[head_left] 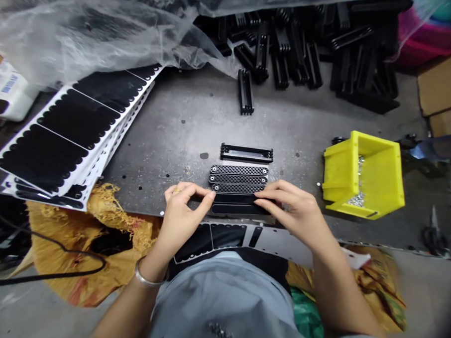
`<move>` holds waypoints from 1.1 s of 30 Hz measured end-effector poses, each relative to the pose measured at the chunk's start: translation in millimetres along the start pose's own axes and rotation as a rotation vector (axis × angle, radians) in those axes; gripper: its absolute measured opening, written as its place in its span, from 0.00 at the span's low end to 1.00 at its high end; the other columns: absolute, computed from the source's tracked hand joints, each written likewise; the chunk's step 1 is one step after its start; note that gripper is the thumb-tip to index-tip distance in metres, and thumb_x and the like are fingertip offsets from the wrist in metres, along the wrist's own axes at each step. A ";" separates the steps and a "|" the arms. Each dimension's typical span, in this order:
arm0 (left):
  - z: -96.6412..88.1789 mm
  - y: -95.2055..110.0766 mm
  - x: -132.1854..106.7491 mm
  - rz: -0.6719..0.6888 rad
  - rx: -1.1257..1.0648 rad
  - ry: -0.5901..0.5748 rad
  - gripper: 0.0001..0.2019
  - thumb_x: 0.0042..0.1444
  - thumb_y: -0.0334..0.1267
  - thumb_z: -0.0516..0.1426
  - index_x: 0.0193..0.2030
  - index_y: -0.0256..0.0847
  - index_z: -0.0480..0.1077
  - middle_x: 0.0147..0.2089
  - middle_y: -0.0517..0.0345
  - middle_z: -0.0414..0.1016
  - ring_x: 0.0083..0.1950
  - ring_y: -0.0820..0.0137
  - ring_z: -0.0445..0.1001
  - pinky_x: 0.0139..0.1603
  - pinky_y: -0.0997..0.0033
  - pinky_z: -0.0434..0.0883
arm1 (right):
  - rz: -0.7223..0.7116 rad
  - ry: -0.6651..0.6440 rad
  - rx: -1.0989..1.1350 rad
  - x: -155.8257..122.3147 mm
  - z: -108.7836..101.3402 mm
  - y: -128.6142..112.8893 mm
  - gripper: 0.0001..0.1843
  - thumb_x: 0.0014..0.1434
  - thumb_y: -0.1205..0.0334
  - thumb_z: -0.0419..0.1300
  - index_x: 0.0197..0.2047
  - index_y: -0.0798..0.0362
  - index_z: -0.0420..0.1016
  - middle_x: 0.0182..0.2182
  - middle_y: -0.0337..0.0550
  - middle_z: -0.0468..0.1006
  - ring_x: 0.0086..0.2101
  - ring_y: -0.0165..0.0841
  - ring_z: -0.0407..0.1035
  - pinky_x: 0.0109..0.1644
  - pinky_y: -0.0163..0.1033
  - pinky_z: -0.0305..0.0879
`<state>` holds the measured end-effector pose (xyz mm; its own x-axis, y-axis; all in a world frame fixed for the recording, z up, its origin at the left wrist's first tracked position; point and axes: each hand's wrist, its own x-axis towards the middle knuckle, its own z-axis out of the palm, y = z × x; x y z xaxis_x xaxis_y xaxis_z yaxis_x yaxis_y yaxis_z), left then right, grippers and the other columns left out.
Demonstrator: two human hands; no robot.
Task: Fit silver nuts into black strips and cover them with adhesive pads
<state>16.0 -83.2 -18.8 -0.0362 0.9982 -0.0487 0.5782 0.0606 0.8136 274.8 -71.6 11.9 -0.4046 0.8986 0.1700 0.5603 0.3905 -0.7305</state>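
Observation:
My left hand (182, 214) and my right hand (293, 212) pinch the two ends of a flat black strip (233, 203) on the grey metal table (182, 122). Directly behind that strip lie three black bars with a diamond-mesh face (239, 179), side by side. Beyond them rests an open black slotted frame (246, 152). My right fingers lie close to the nearest mesh bar. A sheet of black pads with a scalloped white backing (62, 132) lies to the left of my left hand.
A heap of black slotted frames (290, 52) lies at the table's far side, with a single frame (246, 92) in front. A yellow bin (362, 175) holding small metal parts stands to the right. Plastic sheeting (78, 33) covers the far left. Scissors (434, 235) lie at far right.

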 end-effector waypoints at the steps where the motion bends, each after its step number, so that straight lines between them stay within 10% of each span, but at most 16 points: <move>1: -0.1 -0.4 0.0 0.004 -0.003 0.002 0.08 0.61 0.43 0.62 0.31 0.46 0.76 0.36 0.62 0.80 0.44 0.64 0.76 0.64 0.52 0.58 | 0.029 0.022 0.048 -3.3 -3.7 4.1 0.07 0.67 0.65 0.65 0.48 0.51 0.82 0.40 0.43 0.80 0.38 0.31 0.75 0.42 0.38 0.73; 10: -2.0 -2.9 1.6 0.111 0.073 0.036 0.10 0.63 0.44 0.63 0.32 0.45 0.76 0.34 0.62 0.80 0.42 0.64 0.78 0.60 0.53 0.64 | -0.075 0.079 -0.032 -8.1 -3.8 10.2 0.08 0.68 0.69 0.62 0.47 0.52 0.82 0.38 0.44 0.77 0.36 0.31 0.73 0.38 0.38 0.72; 14: 6.7 -3.4 -22.5 0.406 0.159 0.230 0.02 0.64 0.34 0.63 0.39 0.44 0.75 0.37 0.60 0.82 0.43 0.66 0.79 0.57 0.58 0.68 | -0.128 0.158 -0.189 -38.5 4.3 -12.8 0.13 0.68 0.72 0.60 0.55 0.55 0.78 0.40 0.48 0.76 0.39 0.34 0.73 0.43 0.40 0.75; 21: 40.9 -42.7 -58.7 0.811 0.110 0.125 0.11 0.64 0.25 0.60 0.50 0.41 0.74 0.42 0.54 0.82 0.45 0.67 0.81 0.50 0.66 0.78 | -0.233 0.078 -0.314 -68.5 61.3 -11.9 0.14 0.72 0.67 0.56 0.58 0.59 0.75 0.42 0.53 0.80 0.39 0.36 0.74 0.41 0.41 0.75; 33: 34.8 -30.1 -61.0 0.631 0.082 -0.018 0.11 0.66 0.30 0.61 0.54 0.44 0.73 0.47 0.54 0.83 0.49 0.66 0.81 0.55 0.62 0.75 | -0.315 0.078 -0.280 -66.6 62.4 4.2 0.16 0.70 0.71 0.57 0.57 0.53 0.79 0.43 0.50 0.81 0.37 0.33 0.75 0.39 0.37 0.72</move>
<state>29.2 -145.9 -60.5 0.3455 0.8415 0.4153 0.5445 -0.5402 0.6416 259.0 -142.3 -43.8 -0.5376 0.7351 0.4130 0.5969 0.6778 -0.4294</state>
